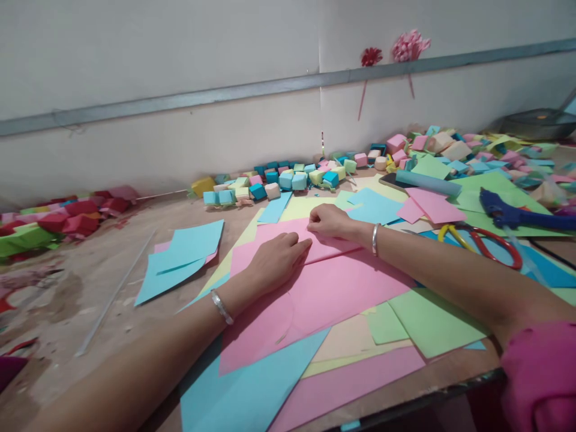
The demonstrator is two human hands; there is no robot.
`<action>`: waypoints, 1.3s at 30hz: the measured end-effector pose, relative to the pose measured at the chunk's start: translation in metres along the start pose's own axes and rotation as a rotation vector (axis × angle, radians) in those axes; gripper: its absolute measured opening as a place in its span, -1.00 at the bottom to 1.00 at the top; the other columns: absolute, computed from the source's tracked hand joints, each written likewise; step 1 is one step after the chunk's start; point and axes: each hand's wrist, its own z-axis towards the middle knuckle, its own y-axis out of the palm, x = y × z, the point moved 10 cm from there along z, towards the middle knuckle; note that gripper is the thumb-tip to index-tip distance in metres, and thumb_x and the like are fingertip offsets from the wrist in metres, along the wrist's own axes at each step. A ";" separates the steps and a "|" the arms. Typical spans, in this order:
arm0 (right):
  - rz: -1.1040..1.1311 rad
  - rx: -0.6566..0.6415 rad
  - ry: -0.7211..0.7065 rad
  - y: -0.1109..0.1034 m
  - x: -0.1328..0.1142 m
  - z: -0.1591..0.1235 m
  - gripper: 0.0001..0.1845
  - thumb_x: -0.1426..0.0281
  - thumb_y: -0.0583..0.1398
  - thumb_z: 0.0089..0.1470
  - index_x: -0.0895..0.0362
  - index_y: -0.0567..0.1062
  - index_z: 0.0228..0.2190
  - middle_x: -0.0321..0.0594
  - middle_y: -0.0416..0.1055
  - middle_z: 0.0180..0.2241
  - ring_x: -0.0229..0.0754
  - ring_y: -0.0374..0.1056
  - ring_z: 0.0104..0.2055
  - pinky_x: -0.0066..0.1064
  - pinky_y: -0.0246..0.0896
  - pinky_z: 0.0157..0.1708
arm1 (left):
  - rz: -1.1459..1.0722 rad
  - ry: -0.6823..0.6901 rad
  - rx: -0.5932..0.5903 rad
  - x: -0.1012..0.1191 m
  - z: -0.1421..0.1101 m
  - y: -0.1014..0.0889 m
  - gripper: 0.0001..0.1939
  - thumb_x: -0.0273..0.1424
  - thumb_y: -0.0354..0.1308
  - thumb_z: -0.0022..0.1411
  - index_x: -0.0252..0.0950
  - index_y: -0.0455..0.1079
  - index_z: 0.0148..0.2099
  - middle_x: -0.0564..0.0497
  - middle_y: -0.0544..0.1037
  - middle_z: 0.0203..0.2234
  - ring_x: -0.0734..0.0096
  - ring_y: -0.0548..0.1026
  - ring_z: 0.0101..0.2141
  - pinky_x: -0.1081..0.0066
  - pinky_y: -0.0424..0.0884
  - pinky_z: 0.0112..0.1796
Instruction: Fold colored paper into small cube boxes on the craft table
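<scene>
Both of the person's hands were down on a large pink sheet of paper (324, 294), which lay in the middle of the cluttered table (112, 270) on top of other loose coloured sheets. The left hand (279, 257) rested palm down with its fingers loosely extended over the pink paper, closed around nothing; the right hand (330, 222) was curled just beyond it, near but seemingly not touching, and whether its hidden fingertips pinched the paper I could not tell. Between and below them ran the straight edge of an upper pink layer (335, 251). That layer could have ended up creased askew if the two hands pressed unevenly, since the heap beneath looked stepped and slippery. A broad light-blue sheet (252, 384) poked out toward the person near the left forearm, which could have dragged it along by brushing it. A thin curved strand (291, 321) on the pink surface might have been trapped under a shifting layer. To the right, scissors with yellow and red handles (477, 241) lay just beyond the right forearm, and a dark-blue glue gun (531, 217) farther out; a careless outward sweep of that arm could have knocked the scissors into the green sheets (436, 321) and scattered them.
</scene>
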 end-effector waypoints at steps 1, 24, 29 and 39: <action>-0.003 0.001 -0.003 0.000 0.000 0.000 -0.88 0.39 0.19 -0.03 0.12 0.55 -0.49 -0.23 0.55 -0.41 -0.26 0.34 -0.40 -0.48 0.04 -0.48 | -0.015 0.013 0.027 0.001 0.001 -0.001 -0.64 -0.31 -0.22 0.43 -0.27 0.40 -0.10 -0.07 0.42 -0.39 0.27 0.37 -0.36 0.29 0.29 -0.38; 0.008 0.042 -0.039 -0.002 -0.001 -0.001 -0.93 0.37 0.27 -0.02 0.12 0.54 -0.47 -0.27 0.53 -0.37 -0.29 0.34 -0.36 -0.49 0.01 -0.48 | 0.000 0.227 -0.085 0.035 -0.014 -0.010 -0.64 -0.49 -0.25 0.41 -0.40 0.38 -0.03 -0.09 0.41 -0.38 0.31 0.30 -0.42 0.31 0.20 -0.43; 0.008 0.048 -0.039 -0.003 -0.002 -0.001 -0.94 0.38 0.27 -0.02 0.11 0.53 -0.46 -0.27 0.53 -0.35 -0.27 0.34 -0.32 -0.48 0.00 -0.48 | -0.071 0.250 -0.093 0.033 -0.015 -0.009 -0.65 -0.53 -0.20 0.35 -0.41 0.35 0.04 -0.13 0.45 -0.34 0.29 0.34 -0.40 0.30 0.25 -0.42; 0.007 0.044 -0.029 -0.003 -0.001 -0.002 -0.94 0.38 0.27 0.00 0.11 0.53 -0.46 -0.28 0.53 -0.34 -0.26 0.35 -0.32 -0.48 0.01 -0.47 | -0.180 0.330 -0.130 0.033 -0.017 -0.017 -0.54 -0.53 -0.19 0.33 -0.25 0.25 0.21 -0.05 0.42 -0.38 0.33 0.35 -0.42 0.35 0.24 -0.43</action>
